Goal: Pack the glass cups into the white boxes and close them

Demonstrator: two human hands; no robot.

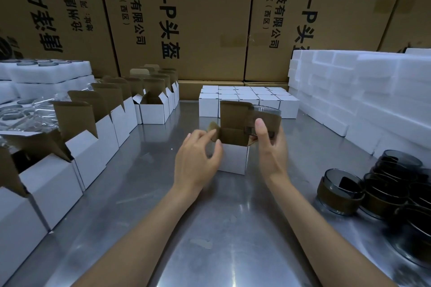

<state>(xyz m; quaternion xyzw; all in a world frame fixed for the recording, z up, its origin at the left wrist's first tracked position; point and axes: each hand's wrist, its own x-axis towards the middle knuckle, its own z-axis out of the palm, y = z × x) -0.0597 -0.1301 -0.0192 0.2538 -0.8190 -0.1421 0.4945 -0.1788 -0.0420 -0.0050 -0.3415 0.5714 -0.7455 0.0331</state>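
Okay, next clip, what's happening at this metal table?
A person is packing glassware. The right hand grips a smoky glass cup wrapped in a brown cardboard sleeve just above an open small white cardboard box, whose side flap the left hand holds back. The cup is not yet inside. More sleeved cups wait at right; closed white boxes stand behind.

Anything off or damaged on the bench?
Nothing stands out. The right hand holds a sleeved glass cup tilted over the open white box; the left hand pinches a flap. No breakage is visible.
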